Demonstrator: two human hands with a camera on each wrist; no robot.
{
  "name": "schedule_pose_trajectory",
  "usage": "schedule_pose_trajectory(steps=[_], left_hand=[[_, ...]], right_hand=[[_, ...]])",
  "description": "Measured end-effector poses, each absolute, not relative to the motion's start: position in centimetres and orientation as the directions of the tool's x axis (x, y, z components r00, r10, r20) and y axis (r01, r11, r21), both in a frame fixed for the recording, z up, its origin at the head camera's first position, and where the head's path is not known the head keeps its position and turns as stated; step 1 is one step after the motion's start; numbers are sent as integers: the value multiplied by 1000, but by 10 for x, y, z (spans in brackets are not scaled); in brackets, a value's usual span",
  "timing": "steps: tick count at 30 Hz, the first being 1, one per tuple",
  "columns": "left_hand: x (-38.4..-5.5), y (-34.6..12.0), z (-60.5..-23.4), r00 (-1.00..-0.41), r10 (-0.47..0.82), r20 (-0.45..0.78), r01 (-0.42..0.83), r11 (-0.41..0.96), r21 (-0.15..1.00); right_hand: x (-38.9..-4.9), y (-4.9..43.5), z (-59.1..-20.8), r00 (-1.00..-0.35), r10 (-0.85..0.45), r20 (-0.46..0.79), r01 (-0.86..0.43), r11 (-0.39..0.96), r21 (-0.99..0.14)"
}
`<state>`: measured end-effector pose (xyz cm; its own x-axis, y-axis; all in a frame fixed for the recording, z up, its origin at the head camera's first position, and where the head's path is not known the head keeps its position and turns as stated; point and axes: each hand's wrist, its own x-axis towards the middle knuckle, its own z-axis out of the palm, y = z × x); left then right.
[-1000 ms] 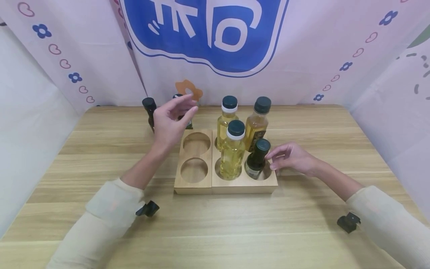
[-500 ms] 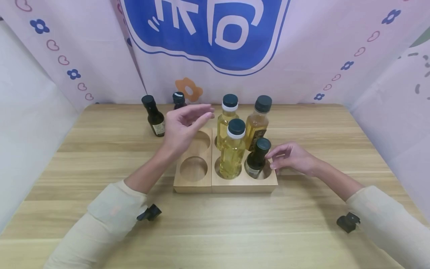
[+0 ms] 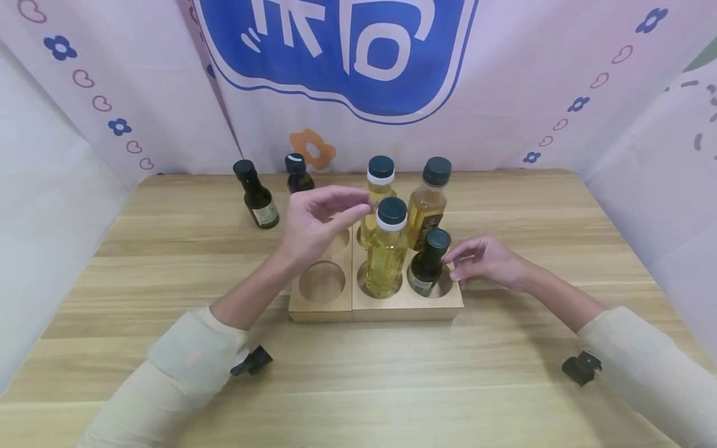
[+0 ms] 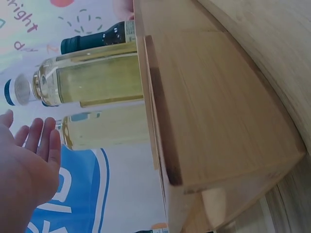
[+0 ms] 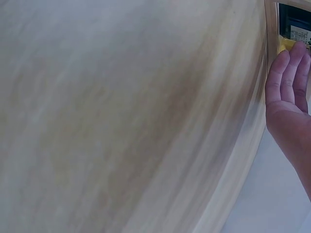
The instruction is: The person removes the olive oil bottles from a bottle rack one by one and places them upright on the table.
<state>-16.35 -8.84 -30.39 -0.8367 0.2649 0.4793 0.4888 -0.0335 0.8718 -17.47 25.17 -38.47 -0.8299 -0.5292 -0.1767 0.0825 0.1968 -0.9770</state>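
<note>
My left hand (image 3: pixel 319 227) hovers over the left part of the wooden holder (image 3: pixel 407 303), its fingers loosely extended toward the tall bottles and holding nothing. Just right of its fingertips stands a tall bottle of yellow oil (image 3: pixel 386 261) with a dark green cap, set in a front hole. Another yellow oil bottle (image 3: pixel 379 190) is behind it, partly covered by the fingers. At the holder's right side my right hand (image 3: pixel 487 264) rests, relaxed, fingertips close beside a small dark bottle (image 3: pixel 428 264) that leans in the front right hole. In the right wrist view its fingers (image 5: pixel 286 80) are loosely bent.
An amber oil bottle (image 3: pixel 428 208) stands in the back right hole. Two small dark bottles, one at the far left (image 3: pixel 260 202) and a second dark bottle (image 3: pixel 299 177) behind the left hand, stand on the table (image 3: pixel 358 386). A printed curtain (image 3: pixel 487 124) hangs behind.
My left hand has moved right and nearer, from beside the small dark bottles at the back to the tall yellow bottles. The right hand and the bottles have stayed in place.
</note>
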Motion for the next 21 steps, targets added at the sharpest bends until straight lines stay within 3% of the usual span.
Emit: schedule_pose_trajectory(steps=[21], left_hand=[[-157,-76,-298,-796,440,415,428,-76,901]], right_hand=[[-176,251,-385,-832,-521,-190,98,200,-975]])
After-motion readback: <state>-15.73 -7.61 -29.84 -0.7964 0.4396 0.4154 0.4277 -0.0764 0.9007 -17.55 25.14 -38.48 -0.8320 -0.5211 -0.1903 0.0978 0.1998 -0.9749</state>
